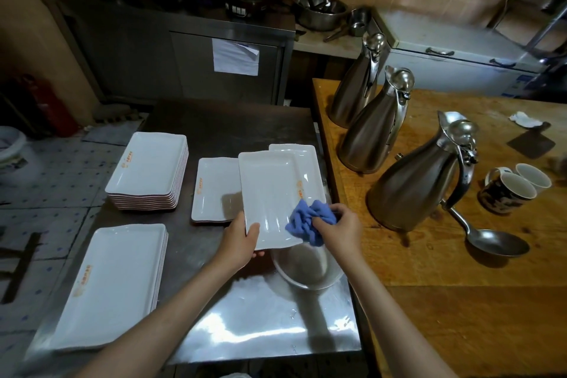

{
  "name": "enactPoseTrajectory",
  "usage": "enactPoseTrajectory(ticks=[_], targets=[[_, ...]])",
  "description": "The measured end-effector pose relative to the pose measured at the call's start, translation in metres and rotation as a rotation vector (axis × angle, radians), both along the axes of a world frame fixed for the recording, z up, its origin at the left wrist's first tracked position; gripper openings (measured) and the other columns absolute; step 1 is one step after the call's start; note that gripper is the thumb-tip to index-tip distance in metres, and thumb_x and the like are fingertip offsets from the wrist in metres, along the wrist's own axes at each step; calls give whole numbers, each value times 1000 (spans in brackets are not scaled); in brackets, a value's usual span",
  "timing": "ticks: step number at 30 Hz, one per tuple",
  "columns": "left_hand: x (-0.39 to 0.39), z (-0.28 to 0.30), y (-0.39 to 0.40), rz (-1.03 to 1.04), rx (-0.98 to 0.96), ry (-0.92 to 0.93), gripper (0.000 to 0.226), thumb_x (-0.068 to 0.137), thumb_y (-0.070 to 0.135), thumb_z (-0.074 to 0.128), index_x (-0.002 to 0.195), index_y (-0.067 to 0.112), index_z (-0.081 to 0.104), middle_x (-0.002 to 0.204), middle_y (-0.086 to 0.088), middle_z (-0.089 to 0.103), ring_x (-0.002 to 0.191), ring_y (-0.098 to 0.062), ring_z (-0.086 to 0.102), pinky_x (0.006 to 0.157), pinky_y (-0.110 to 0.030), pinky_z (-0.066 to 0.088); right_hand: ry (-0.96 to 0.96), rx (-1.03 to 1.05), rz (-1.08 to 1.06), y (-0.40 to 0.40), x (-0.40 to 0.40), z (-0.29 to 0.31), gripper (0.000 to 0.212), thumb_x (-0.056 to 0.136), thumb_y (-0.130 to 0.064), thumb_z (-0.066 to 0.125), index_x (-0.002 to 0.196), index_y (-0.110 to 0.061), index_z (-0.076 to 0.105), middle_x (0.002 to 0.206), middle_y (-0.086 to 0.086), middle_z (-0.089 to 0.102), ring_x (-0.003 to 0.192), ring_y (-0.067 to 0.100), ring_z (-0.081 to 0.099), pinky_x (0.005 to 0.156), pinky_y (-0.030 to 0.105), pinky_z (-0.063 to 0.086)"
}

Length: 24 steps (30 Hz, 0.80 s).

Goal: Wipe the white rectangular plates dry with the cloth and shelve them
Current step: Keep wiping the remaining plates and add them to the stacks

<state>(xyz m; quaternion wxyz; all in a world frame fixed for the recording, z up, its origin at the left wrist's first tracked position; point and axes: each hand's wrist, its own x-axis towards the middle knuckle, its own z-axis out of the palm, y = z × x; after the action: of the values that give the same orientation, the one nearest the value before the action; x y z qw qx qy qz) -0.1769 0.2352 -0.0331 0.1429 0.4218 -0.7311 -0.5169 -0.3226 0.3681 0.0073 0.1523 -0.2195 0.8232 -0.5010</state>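
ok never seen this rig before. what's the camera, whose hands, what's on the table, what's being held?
There is one picture, from a wide-angle camera worn on a person's head, looking down at bare hands; no robot. The left hand grips a white plate by its near edge. The right hand presses a bunched blue cloth onto it. On the steel table lie three plate stacks, more plates under the held one, and a metal bowl. Three steel jugs, two mugs and a ladle sit on the wooden counter to the right.
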Motion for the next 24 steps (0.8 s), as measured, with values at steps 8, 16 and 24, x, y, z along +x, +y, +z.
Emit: enactPoseTrajectory(ticks=[8,16,24], targets=[[-4,5,4,-17,8,6,25,97,16,44,121,8,49,102,-12,64,70,-26,64,59,-38,56,502,207,192,-16,1,6,31,73,-19,75,100,-15,61,93,-4,52,91,12,39,68,5,29],[-5,8,1,-11,-16,59,26,98,15,42,122,11,50,111,-5,62,93,-23,60,76,-31,47,466,222,384,0,19,-13,33,88,-19,61,121,-21,63,126,3,45,118,16,39,100,25,37],[-3,12,3,-64,10,85,31,100,14,41,130,11,47,114,-1,58,99,-18,56,79,-24,43,528,115,350,1,14,-16,31,74,1,67,103,-9,64,98,7,64,92,18,56,76,32,50]])
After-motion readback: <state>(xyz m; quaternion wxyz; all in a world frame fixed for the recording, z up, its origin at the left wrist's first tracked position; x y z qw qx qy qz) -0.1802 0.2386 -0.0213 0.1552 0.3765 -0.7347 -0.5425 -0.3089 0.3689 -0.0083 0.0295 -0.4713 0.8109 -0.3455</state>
